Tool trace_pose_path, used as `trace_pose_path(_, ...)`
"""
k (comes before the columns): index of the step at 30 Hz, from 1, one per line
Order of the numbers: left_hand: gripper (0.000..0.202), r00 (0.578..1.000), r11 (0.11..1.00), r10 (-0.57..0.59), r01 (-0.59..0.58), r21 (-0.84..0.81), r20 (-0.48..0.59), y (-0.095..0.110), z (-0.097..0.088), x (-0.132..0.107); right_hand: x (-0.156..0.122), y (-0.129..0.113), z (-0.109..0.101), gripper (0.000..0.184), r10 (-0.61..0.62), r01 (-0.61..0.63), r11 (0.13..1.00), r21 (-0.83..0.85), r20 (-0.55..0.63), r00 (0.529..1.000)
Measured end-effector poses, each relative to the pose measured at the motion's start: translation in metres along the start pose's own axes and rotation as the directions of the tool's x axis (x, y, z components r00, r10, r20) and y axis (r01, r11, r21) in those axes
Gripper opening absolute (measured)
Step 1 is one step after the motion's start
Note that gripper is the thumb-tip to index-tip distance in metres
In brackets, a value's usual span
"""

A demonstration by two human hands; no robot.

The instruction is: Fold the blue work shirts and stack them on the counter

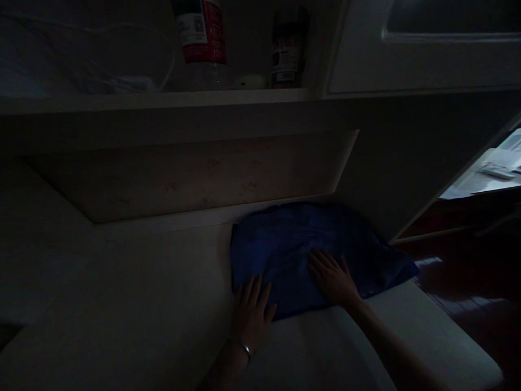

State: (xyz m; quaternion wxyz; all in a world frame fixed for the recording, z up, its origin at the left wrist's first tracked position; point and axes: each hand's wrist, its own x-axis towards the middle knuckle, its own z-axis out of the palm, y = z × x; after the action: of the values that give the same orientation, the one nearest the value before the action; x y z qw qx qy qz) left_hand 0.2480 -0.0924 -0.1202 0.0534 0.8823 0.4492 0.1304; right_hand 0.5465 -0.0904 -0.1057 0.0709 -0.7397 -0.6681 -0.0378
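Observation:
A dark blue cloth (280, 244) lies spread on a pale counter-like surface (163, 293), against the back panel. My left hand (251, 312), with a bracelet on its wrist, rests flat at the cloth's near left corner, fingers a little apart. On the middle of the cloth lies my right hand (331, 277), palm down with fingers stretched out. Wrinkles run through the cloth around the right hand, and its right end looks bunched near the surface's edge. The light is dim, so finer details of the cloth are hard to make out.
Above is a shelf (154, 100) bearing a bottle with a red and white label (205, 35) and a dark-lidded jar (287, 51). A cabinet door (423, 60) is at upper right. Beyond the surface's right edge shows a dark reddish floor (464, 282).

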Motion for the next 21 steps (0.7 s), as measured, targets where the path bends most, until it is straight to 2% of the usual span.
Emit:
trace_pose_path(2,0.05,1.0,0.999,0.022,-0.022,-0.031,0.017,-0.005,-0.005,-0.02,-0.01,-0.012,0.004,0.051,0.005,-0.005,1.0,0.002,0.037,0.999)
trace_pose_path(4,0.048,1.0,0.998,0.003,-0.003,-0.069,0.002,-0.016,-0.017,-0.045,-0.019,-0.021,0.001,0.051,0.044,-0.044,0.999,0.005,-0.043,0.998)
trace_pose_path(7,0.041,0.981,0.983,-0.161,0.15,-0.106,-0.11,-0.048,-0.042,-0.093,-0.035,-0.043,-0.008,0.048,0.034,-0.007,0.993,0.122,-0.228,0.973)
trace_pose_path(9,0.036,0.931,0.955,-0.292,0.272,-0.119,-0.218,-0.079,-0.056,-0.13,-0.052,-0.069,-0.008,0.044,-0.005,0.076,0.959,0.272,-0.255,0.967)
trace_pose_path(11,0.034,0.874,0.929,-0.37,0.356,-0.104,-0.315,-0.111,-0.063,-0.168,-0.074,-0.103,0.001,0.042,-0.059,0.15,0.887,0.437,-0.214,0.975)
trace_pose_path(14,0.032,0.821,0.906,-0.392,0.424,-0.017,-0.415,-0.15,-0.059,-0.219,-0.104,-0.158,0.027,0.039,-0.207,0.193,0.774,0.602,-0.047,0.977)
trace_pose_path(16,0.032,0.82,0.898,-0.358,0.433,0.074,-0.446,-0.164,-0.052,-0.243,-0.117,-0.188,0.042,0.035,-0.344,0.241,0.748,0.618,0.052,0.938)
trace_pose_path(18,0.033,0.836,0.886,-0.32,0.43,0.171,-0.446,-0.169,-0.044,-0.258,-0.12,-0.208,0.049,0.036,-0.455,0.306,0.75,0.586,0.121,0.882)
trace_pose_path(21,0.035,0.867,0.861,-0.297,0.424,0.281,-0.4,-0.162,-0.034,-0.264,-0.115,-0.221,0.046,0.043,-0.44,0.268,0.812,0.519,0.242,0.865)
